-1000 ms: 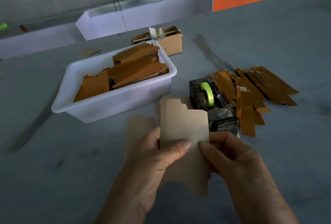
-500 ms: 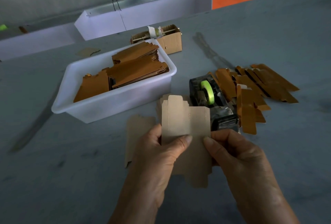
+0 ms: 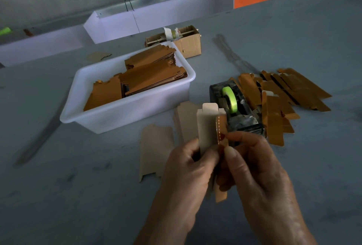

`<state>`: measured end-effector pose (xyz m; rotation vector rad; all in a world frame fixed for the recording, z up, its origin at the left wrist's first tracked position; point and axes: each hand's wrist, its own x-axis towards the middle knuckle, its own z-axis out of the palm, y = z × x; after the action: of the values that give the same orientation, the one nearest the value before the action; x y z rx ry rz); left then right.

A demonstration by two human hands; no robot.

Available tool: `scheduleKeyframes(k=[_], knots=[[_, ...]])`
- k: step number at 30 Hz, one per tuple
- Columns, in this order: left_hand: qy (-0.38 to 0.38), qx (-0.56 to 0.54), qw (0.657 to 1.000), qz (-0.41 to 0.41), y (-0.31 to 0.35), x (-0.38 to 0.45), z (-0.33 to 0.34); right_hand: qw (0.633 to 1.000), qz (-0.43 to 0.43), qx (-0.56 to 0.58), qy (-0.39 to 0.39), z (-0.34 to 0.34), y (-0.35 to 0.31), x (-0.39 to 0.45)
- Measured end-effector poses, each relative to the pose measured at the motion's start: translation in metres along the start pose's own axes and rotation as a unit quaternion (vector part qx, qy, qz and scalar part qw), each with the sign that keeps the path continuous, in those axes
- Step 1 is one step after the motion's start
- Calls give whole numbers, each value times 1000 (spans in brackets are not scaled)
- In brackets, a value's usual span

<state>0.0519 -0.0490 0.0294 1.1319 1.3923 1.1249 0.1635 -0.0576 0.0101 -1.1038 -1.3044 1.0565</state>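
Observation:
I hold a small flat cardboard box blank (image 3: 207, 127) upright above the grey table (image 3: 78, 195). My left hand (image 3: 188, 174) grips its left part, thumb on the front. My right hand (image 3: 256, 170) pinches the right panel, which is folded over and shows its orange-brown side with a dashed line (image 3: 221, 127). A black tape dispenser (image 3: 235, 107) with a green roll stands just behind the blank.
A white plastic tub (image 3: 109, 119) of brown blanks sits at the left. Several folded orange-brown blanks (image 3: 284, 96) lie right of the dispenser. Two pale blanks (image 3: 154, 147) lie flat near my left hand. A small cardboard box (image 3: 188, 43) and white trays (image 3: 156, 17) stand behind.
The blank was flat and pale-side up between both hands. Now its right panel is folded over towards the left, showing the brown side, and the piece looks narrower.

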Motion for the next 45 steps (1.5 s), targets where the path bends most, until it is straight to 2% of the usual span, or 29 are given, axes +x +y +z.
scheduleKeyframes(k=[3, 5, 9, 11, 13, 15, 18, 25, 27, 28, 30, 32, 34, 35, 36, 37, 39, 40, 42, 44, 45], knots=[[-61, 49, 997, 27, 3, -1, -4, 999, 24, -23, 4, -4, 2, 3], [-50, 92, 994, 44, 3, -2, -5, 999, 40, -29, -4, -5, -1, 3], [-93, 78, 993, 6, 6, -2, -13, 995, 55, -76, 37, -13, -4, 6], [-130, 73, 989, -10, 9, -3, -16, 995, 99, -28, 20, -17, -5, 9], [-144, 53, 988, -22, 10, -3, -15, 983, 160, 88, -30, -18, -7, 12], [-116, 46, 992, -34, 6, -2, -13, 969, 194, 147, -45, -19, -9, 14], [-63, 50, 996, -35, 5, -2, -10, 971, 195, 133, -42, -21, -6, 14], [39, 72, 995, 55, -3, -6, 3, 978, 174, 116, 15, -17, -3, 13], [90, 141, 980, 108, -3, -10, 8, 977, 176, 121, 24, -15, -3, 13], [120, 199, 961, 149, -3, -11, 11, 976, 175, 125, 30, -15, -3, 13], [158, 342, 898, 227, -3, -13, 17, 975, 170, 133, 42, -13, -4, 14], [180, 465, 817, 289, -7, -17, 25, 976, 163, 133, 50, -12, -5, 14], [184, 546, 758, 306, -11, -20, 29, 977, 161, 125, 55, -11, -5, 13], [185, 564, 749, 296, -12, -20, 30, 977, 162, 124, 58, -11, -5, 12], [192, 562, 757, 272, -12, -19, 31, 976, 164, 127, 60, -12, -4, 11], [173, 543, 787, 235, -11, -16, 32, 975, 167, 136, 62, -12, -3, 11], [81, 489, 850, 176, -9, -17, 35, 971, 174, 152, 54, -12, -4, 9], [68, 472, 862, 171, -12, -18, 37, 972, 175, 152, 47, -11, -5, 8], [109, 463, 859, 189, -14, -20, 40, 976, 172, 126, 45, -10, -5, 7], [155, 510, 817, 221, -21, -26, 40, 978, 168, 106, 66, -10, -2, 8], [145, 524, 801, 251, -22, -26, 36, 977, 168, 107, 73, -10, -1, 8]])
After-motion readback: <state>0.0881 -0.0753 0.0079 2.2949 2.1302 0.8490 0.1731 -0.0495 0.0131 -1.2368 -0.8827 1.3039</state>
